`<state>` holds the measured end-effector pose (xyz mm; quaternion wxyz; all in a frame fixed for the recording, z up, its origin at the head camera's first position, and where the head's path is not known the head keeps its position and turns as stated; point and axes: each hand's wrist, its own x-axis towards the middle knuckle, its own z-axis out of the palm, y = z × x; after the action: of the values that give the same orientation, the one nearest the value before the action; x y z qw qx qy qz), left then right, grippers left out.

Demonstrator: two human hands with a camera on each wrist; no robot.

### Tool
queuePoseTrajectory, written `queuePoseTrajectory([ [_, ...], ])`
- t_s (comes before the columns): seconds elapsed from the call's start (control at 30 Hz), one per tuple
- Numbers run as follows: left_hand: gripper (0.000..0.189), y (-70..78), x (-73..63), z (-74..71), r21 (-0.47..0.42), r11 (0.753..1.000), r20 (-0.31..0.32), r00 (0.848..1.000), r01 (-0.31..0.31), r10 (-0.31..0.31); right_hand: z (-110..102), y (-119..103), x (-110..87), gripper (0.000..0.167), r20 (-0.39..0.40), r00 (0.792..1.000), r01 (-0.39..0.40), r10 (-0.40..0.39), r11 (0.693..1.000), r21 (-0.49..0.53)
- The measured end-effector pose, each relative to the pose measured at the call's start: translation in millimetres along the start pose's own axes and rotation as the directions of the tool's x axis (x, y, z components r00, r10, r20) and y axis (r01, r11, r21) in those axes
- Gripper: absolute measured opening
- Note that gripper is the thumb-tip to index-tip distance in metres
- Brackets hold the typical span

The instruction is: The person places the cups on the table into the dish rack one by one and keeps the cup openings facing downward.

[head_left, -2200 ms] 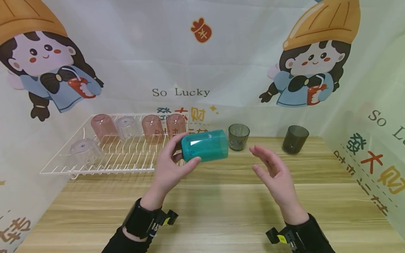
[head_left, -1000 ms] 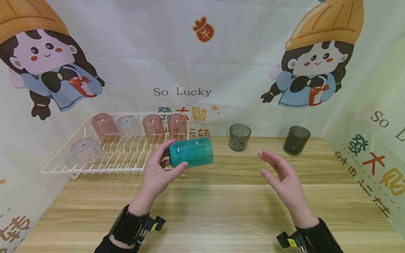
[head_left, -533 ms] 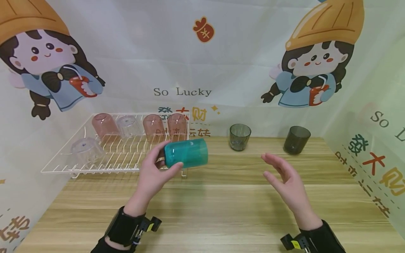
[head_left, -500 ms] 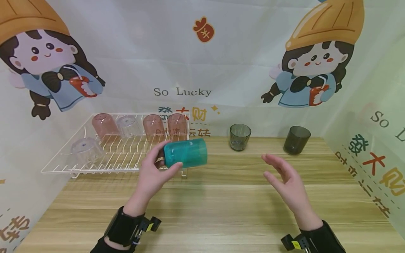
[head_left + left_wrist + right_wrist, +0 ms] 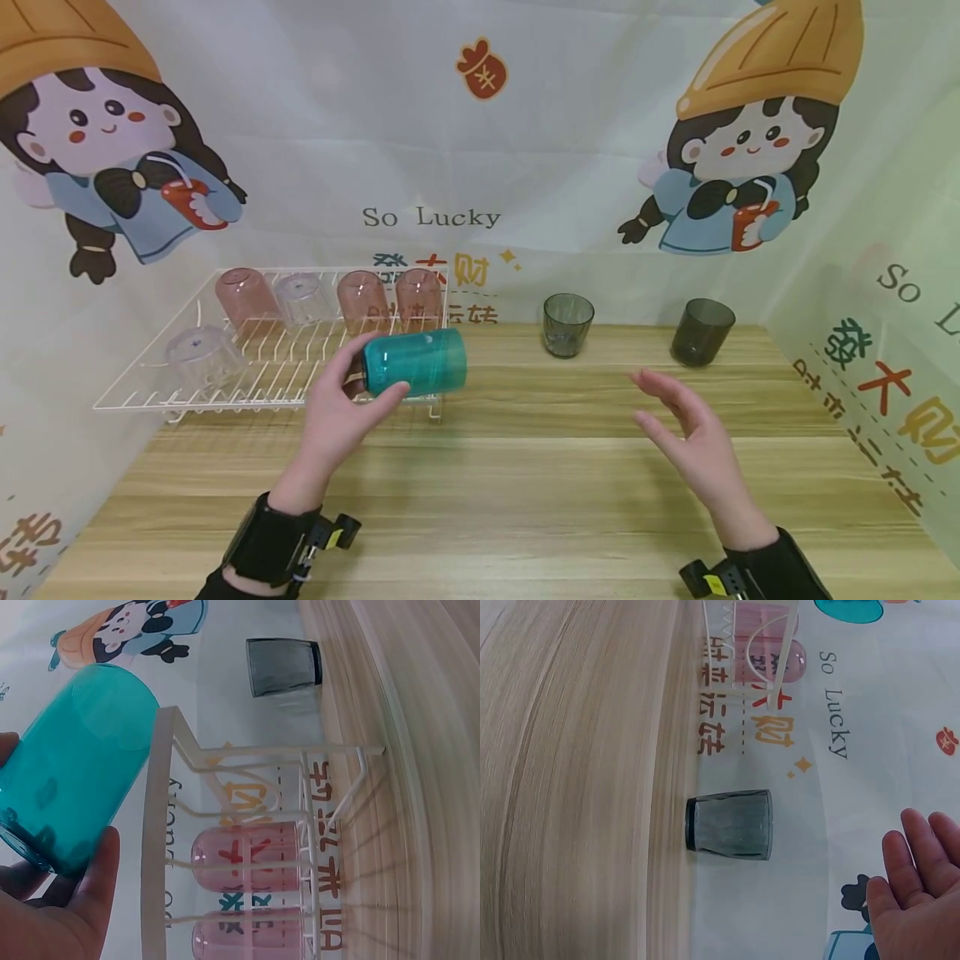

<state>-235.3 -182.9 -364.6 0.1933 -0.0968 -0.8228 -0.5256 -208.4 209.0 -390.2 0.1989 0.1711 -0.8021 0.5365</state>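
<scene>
A teal glass (image 5: pixel 416 362) lies sideways in my left hand (image 5: pixel 335 417), its mouth pointing right and its base toward the palm. Thumb and fingers grip it near the base, in front of the white wire rack (image 5: pixel 277 407). The left wrist view shows the same teal glass (image 5: pixel 82 765) held up beside the rack's edge. My right hand (image 5: pixel 693 442) is raised over the right side of the table with relaxed fingers and holds nothing. Behind it, by the back wall, stand a grey ribbed glass (image 5: pixel 567 325) and a darker grey glass (image 5: pixel 702 332), both upright.
On the rack, pink glasses (image 5: pixel 247 300) and two clear glasses (image 5: pixel 204 357) stand upside down. The rack sits at the left of the wooden table (image 5: pixel 510 500). A printed cloth (image 5: pixel 555 167) hangs along the back and sides.
My left hand has carried the teal glass left and slightly down, from near the grey ribbed glass to in front of the rack. My right hand has drifted right and a little lower.
</scene>
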Motion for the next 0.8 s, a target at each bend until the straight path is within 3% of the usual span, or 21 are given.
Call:
queuePoseTrajectory([
  [0.57,0.066,-11.6,-0.6,-22.6,0.091,0.996,-0.094,0.996,0.018,-0.01,-9.8,6.4,-3.4,0.046,-0.005,1.0,-0.005,0.005,0.998,-0.062],
  [0.8,0.066,-16.4,-0.9,-32.1,0.131,0.991,-0.091,0.996,0.037,-0.025,-13.7,6.6,-4.9,0.045,0.003,1.0,-0.028,0.029,0.996,-0.082],
])
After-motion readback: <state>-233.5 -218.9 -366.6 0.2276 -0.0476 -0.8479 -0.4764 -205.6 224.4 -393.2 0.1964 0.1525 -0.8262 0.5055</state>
